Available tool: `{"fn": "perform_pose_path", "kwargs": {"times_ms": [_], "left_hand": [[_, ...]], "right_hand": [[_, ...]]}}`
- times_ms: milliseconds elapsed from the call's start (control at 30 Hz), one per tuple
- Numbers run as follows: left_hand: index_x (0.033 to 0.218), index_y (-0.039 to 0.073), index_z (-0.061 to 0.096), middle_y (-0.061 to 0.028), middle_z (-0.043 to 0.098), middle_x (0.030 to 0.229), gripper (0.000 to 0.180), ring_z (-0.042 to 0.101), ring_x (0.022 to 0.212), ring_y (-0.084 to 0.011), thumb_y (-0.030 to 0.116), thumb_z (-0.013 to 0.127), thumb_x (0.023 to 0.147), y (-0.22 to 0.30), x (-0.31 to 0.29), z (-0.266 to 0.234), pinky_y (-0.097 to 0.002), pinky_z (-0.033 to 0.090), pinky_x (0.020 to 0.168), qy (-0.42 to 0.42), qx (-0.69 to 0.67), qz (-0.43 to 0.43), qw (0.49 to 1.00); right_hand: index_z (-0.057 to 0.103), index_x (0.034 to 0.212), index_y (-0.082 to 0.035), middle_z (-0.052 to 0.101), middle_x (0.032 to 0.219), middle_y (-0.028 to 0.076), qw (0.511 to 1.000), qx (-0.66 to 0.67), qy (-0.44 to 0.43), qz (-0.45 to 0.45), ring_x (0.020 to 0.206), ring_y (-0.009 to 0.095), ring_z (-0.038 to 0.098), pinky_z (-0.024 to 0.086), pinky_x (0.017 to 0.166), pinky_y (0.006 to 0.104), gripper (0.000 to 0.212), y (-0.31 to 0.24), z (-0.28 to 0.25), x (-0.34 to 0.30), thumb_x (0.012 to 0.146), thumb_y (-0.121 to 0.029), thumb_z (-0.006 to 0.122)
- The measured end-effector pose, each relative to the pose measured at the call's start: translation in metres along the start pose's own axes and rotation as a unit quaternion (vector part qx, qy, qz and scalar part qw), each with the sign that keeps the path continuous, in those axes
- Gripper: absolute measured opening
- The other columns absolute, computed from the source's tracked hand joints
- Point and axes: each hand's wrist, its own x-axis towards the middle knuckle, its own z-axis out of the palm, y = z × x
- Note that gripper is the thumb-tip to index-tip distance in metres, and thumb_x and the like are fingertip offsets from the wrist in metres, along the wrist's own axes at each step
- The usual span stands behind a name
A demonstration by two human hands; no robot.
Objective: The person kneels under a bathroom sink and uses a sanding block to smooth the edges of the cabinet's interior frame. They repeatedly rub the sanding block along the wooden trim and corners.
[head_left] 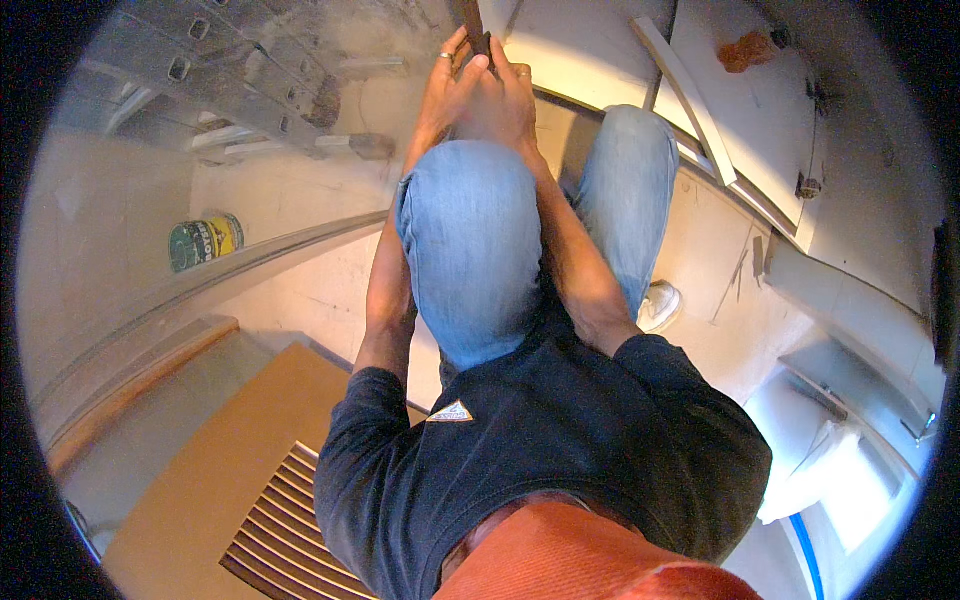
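Both my hands are together at the top of the view, beyond my raised left knee. My left hand (441,98) closes its fingers around a dark brown strip (474,16) from the left side. My right hand (510,103) grips the same strip from the right, and the two thumbs nearly meet near its blackish lower end. The strip is narrow and runs out of view at the top edge, so its full length and exact kind cannot be made out.
A pale panel (575,45) lies ahead right, with a curved light strip (690,105) across it and an orange-brown lump (748,52). A green and yellow can (206,241) stands at left behind a transparent sheet. Near left are a brown board (190,480) and a slatted panel (297,530).
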Motion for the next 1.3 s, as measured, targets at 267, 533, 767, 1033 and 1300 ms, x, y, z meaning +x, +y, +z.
{"fn": "perform_pose_path", "kwargs": {"times_ms": [267, 533, 767, 1033, 1300], "left_hand": [[0.153, 0.003, 0.038, -0.0172, 0.057, 0.138, 0.061, 0.053, 0.128, -0.0236, 0.026, 0.062, 0.101, 0.005, 0.000, 0.001, -0.0360, 0.041, 0.110, 0.017, 0.004, -0.023, 1.000], [0.146, -0.001, 0.042, -0.0256, 0.055, 0.138, 0.057, 0.055, 0.128, -0.0290, 0.022, 0.065, 0.098, 0.010, 0.005, 0.004, -0.0365, 0.047, 0.105, 0.026, -0.017, -0.020, 0.999], [0.138, -0.005, 0.046, -0.0213, 0.063, 0.127, 0.051, 0.060, 0.120, -0.0234, 0.020, 0.066, 0.098, 0.017, 0.008, 0.015, -0.0344, 0.050, 0.101, 0.071, -0.010, -0.029, 0.997], [0.142, -0.002, 0.049, -0.0172, 0.065, 0.125, 0.052, 0.062, 0.115, -0.0219, 0.023, 0.066, 0.100, 0.011, 0.008, 0.010, -0.0338, 0.049, 0.101, 0.071, 0.005, 0.019, 0.997], [0.140, -0.003, 0.051, -0.0161, 0.066, 0.124, 0.051, 0.062, 0.114, -0.0204, 0.022, 0.068, 0.099, 0.017, 0.006, 0.013, -0.0323, 0.050, 0.099, 0.086, -0.048, -0.007, 0.995]], "right_hand": [[0.050, 0.151, -0.014, 0.056, 0.101, 0.019, 0.999, 0.043, 0.027, -0.002, 0.093, 0.033, 0.059, 0.051, 0.085, 0.0411, 0.054, -0.014, -0.003, -0.001, 0.100, -0.031, 0.059], [0.048, 0.151, -0.013, 0.056, 0.098, 0.020, 0.998, 0.041, 0.036, -0.019, 0.091, 0.034, 0.057, 0.049, 0.083, 0.0436, 0.052, -0.014, 0.000, 0.007, 0.102, -0.029, 0.054], [0.049, 0.151, -0.013, 0.056, 0.097, 0.023, 0.998, 0.046, 0.046, -0.003, 0.092, 0.038, 0.057, 0.049, 0.083, 0.0457, 0.052, -0.014, 0.001, 0.012, 0.101, -0.026, 0.054], [0.049, 0.151, -0.012, 0.057, 0.093, 0.022, 0.997, 0.067, 0.036, -0.011, 0.090, 0.036, 0.057, 0.049, 0.082, 0.0453, 0.052, -0.037, -0.018, 0.006, 0.101, -0.025, 0.054], [0.047, 0.152, -0.010, 0.056, 0.095, 0.021, 0.997, 0.072, 0.028, 0.031, 0.090, 0.036, 0.056, 0.047, 0.083, 0.0441, 0.053, -0.039, -0.011, 0.011, 0.102, -0.025, 0.052]]}}
